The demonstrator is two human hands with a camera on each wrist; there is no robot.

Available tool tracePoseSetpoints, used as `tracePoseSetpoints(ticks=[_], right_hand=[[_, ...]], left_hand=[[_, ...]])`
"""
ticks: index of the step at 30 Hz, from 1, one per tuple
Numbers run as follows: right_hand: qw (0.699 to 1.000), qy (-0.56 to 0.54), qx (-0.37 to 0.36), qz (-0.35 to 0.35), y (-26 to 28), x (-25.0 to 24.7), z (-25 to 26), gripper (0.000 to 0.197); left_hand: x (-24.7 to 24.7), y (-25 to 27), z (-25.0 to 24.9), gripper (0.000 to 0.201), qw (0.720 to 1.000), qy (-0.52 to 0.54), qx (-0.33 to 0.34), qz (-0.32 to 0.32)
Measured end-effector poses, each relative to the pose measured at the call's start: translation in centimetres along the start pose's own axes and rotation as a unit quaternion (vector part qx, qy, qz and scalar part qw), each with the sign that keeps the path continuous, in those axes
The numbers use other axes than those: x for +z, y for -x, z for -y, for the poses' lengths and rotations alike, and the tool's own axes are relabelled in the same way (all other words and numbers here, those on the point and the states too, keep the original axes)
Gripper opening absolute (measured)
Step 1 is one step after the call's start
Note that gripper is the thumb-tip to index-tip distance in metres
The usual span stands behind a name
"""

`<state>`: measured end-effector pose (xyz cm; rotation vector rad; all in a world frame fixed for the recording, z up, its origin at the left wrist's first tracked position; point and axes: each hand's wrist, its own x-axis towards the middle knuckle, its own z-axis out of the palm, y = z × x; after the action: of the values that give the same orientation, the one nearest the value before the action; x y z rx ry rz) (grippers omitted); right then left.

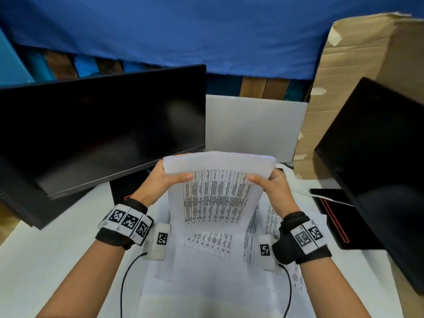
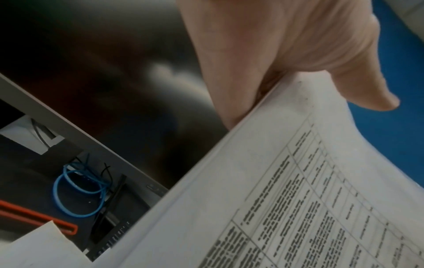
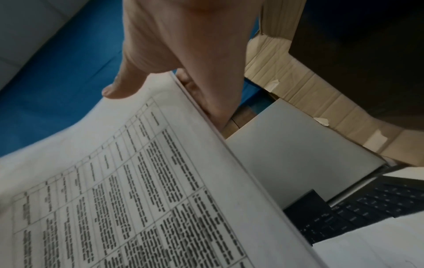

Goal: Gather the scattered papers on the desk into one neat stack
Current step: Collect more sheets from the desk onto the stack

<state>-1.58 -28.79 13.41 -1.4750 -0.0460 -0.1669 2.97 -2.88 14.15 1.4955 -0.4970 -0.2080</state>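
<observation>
Upright, the printed paper stack (image 1: 218,193) bows between both hands.

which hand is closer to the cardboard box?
Right. The right hand grips the right edge of the held papers, on the side where the cardboard box stands. The left hand grips the papers' left edge, in front of the monitor.
</observation>
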Motion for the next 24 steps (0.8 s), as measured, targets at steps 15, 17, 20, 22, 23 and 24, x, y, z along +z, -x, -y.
tracePoseSetpoints(ticks=[15, 17, 20, 22, 23, 24], right_hand=[[0.993, 0.095, 0.073, 0.005, -0.2, 0.5, -1.2, 0.036], [0.983, 0.14, 0.122, 0.019, 0.3, 0.6, -2.6, 0.048], [0.982, 0.131, 0.137, -0.008, 1.1, 1.1, -3.8, 0.048], [0.983, 0.121, 0.137, -0.009, 1.2, 1.1, -3.7, 0.045], [0.983, 0.128, 0.133, 0.0, 1.2, 0.8, -3.8, 0.043], [0.981, 0.141, 0.129, 0.007, 1.3, 0.1, -3.8, 0.043]], left_hand=[[-0.4, 0.6, 0.8, 0.058, 1.0, -0.011, -0.02, -0.019], [-0.4, 1.1, 2.6, 0.054, 0.998, -0.02, -0.055, -0.025], [0.7, 2.2, 5.5, 0.037, 0.992, -0.048, -0.106, -0.044], [1.1, 2.7, 6.8, 0.031, 0.989, -0.064, -0.119, -0.059], [1.1, 2.8, 7.1, 0.031, 0.988, -0.064, -0.118, -0.071], [0.8, 2.7, 7.4, 0.031, 0.988, -0.062, -0.113, -0.086]])
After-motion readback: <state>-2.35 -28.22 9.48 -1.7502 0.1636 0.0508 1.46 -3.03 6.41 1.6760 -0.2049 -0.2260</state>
